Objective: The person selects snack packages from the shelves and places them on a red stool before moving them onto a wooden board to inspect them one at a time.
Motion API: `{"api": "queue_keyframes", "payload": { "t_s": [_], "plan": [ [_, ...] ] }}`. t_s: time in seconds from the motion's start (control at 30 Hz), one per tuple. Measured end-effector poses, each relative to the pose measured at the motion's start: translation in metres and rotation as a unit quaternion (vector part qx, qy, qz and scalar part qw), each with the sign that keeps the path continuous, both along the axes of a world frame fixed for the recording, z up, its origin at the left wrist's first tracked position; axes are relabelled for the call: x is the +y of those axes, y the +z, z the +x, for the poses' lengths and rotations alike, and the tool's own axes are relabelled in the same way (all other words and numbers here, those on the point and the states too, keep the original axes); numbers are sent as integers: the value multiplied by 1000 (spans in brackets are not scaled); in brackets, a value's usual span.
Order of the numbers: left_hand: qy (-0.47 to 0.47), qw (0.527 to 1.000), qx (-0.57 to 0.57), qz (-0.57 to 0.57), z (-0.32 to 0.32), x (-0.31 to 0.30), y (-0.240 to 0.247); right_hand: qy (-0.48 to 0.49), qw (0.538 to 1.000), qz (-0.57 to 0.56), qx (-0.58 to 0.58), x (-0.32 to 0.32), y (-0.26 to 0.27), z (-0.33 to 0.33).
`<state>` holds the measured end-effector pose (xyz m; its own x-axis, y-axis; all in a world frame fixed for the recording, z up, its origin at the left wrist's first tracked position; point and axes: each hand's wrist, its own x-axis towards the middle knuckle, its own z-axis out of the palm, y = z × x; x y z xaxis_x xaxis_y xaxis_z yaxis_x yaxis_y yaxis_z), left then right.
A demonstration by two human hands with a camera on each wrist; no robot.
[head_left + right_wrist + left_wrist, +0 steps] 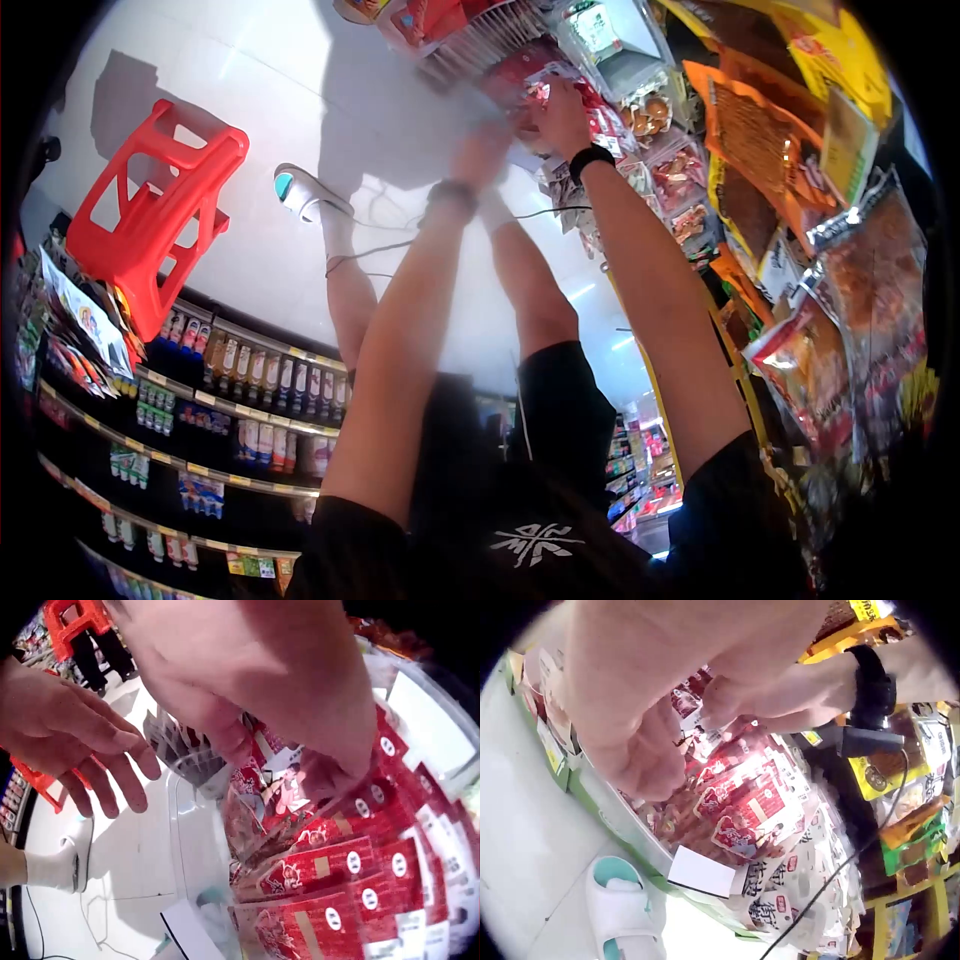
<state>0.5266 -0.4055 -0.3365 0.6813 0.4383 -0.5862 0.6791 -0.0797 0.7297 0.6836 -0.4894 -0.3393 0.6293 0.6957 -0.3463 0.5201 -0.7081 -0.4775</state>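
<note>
Red-and-clear snack packets (330,862) stand packed in rows in a clear-walled bin (622,825). My right hand (562,118) reaches into the rows, and its fingers and thumb pinch a red packet (289,787) with a cartoon figure on it. Beside it, over the bin's edge, my left hand (482,155) is blurred in the head view. The right wrist view has that left hand with its fingers loosely spread and nothing in them. Both wrists wear black bands, with a thin cable running from them.
Hanging snack bags (770,140) crowd the right side. White packets (780,892) fill the adjoining part of the display. A blank white card (701,871) sits on the bin's edge. A red plastic stool (160,210) stands on the floor at left, near shelves of bottles (270,375).
</note>
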Motion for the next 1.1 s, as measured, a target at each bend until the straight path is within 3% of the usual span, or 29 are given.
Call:
{"api": "queue_keyframes", "payload": {
  "t_s": [0.03, 0.13, 0.23, 0.33, 0.37, 0.47, 0.6, 0.63, 0.77, 0.83, 0.93, 1.0, 1.07, 1.1],
  "plan": [
    [6, 1000, 13, 4, 6, -1, -6, -15, 999, -1, 29, -1, -6, 3],
    [-4, 998, -61, -6, 10, 0, -19, -123, 992, -3, -26, 1, -19, -6],
    [39, 999, -22, -26, 7, -3, -18, -147, 981, -52, -118, 5, -17, -12],
    [45, 998, -4, -42, -2, -5, -7, -142, 982, -114, -41, 7, -4, -15],
    [73, 993, 29, -87, -2, -3, -3, -95, 987, -120, -49, 4, -2, -12],
    [92, 990, 52, -96, -2, 4, 9, -80, 988, -129, -23, 1, 0, -11],
    [106, 992, 40, -64, -14, 8, 11, -53, 993, 91, 49, -9, 7, -28],
    [113, 990, 43, -68, -18, 9, 16, -74, 983, 87, 141, -4, 26, -34],
    [123, 980, 103, -114, -34, 21, 56, -45, 973, 139, 178, 14, 105, -60],
    [141, 973, 112, -142, -47, 27, 72, -136, 930, 118, 321, 16, 140, -80],
    [186, 956, 66, -217, -95, 23, 58, -174, 874, 141, 432, 28, 199, -100],
    [278, 862, 118, -406, -111, 47, 94, -174, 843, 139, 489, 42, 237, -109],
    [268, 806, 65, -524, -143, 72, 111, -169, 813, 150, 536, 61, 270, -115],
    [269, 810, 37, -519, -147, 88, 146, -167, 797, 162, 558, 71, 285, -119]
  ]
}}
